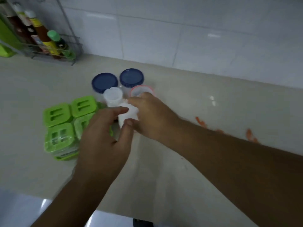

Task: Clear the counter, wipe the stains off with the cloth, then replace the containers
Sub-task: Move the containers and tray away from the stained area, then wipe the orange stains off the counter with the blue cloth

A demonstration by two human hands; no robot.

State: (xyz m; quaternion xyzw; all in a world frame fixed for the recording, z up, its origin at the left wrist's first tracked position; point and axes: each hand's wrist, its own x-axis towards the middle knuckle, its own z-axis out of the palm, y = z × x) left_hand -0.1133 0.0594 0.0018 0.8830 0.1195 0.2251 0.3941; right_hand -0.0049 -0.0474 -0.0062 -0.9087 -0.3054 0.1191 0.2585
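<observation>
At mid-worktop [164, 169], a small white bottle [127, 114] is held between both hands: the left hand [105, 138] pinches it with thumb and forefinger, and the right hand [149, 115] curls round its far side. Close behind stand a white-capped jar [113, 95], a pink-rimmed tub [141, 90] and two blue-lidded jars [105, 81]; green-lidded tubs [57, 114] sit just left. Risk: knuckles brushing these crowded neighbours on lifting could topple them. Orange stains [202, 123] mark the pale surface at right. A bottle rack [74, 46] stands against the tiled wall [180, 30].
</observation>
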